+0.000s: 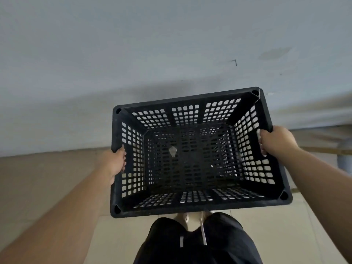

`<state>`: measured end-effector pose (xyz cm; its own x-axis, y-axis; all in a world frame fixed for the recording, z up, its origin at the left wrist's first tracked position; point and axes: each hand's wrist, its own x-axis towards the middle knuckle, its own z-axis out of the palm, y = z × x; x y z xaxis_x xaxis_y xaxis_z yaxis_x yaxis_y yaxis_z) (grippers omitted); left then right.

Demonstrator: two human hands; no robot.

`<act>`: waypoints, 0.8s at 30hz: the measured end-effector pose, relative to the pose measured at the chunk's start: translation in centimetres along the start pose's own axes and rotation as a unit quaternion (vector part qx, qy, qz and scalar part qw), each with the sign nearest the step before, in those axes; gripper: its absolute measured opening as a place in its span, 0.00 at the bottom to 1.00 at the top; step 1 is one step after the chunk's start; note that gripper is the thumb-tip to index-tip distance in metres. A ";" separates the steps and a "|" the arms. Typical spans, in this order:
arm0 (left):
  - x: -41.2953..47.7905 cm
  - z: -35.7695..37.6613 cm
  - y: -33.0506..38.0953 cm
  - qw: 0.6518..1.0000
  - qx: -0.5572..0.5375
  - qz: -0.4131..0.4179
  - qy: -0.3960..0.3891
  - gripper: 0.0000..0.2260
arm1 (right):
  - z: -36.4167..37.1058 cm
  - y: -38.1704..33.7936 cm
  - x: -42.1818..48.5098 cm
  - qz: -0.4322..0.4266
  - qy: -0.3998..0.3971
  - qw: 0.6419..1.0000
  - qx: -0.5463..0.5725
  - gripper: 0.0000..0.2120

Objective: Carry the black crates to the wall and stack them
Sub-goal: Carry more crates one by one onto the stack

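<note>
A black perforated plastic crate hangs in front of me, seen from above with its open top facing the camera. My left hand grips its left rim and my right hand grips its right rim. The crate is tilted a little, its right side higher. A small pale scrap lies on the crate's bottom. The crate's far side is close to the grey-white wall. Through the holes, more black lattice shows under the crate, but I cannot tell whether another crate is below.
Beige tiled floor runs along the foot of the wall. My legs in black shorts are just below the crate. At the far right, a wooden stick and a grey object stand near the wall.
</note>
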<state>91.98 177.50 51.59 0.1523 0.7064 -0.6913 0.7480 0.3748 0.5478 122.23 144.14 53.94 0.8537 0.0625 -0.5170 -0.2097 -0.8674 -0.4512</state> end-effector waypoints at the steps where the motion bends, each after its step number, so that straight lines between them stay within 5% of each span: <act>1: 0.6 0.2 0.3 1.000 0.002 -0.003 0.000 0.16 | 0.3 -0.3 0.6 0.000 -0.002 1.000 0.000 0.13; 7: 3.7 1.4 1.4 0.999 0.040 -0.017 -0.003 0.17 | 2.2 -0.6 3.9 0.002 -0.017 0.999 -0.036 0.21; 24: 3.7 2.1 0.1 0.998 0.069 -0.001 -0.011 0.14 | 3.0 0.7 4.6 0.017 -0.034 0.998 -0.050 0.15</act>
<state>93.98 178.85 48.07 0.1633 0.6924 -0.7028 0.8297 0.2891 0.4776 124.60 145.29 49.10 0.8119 0.0617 -0.5806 -0.1872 -0.9144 -0.3590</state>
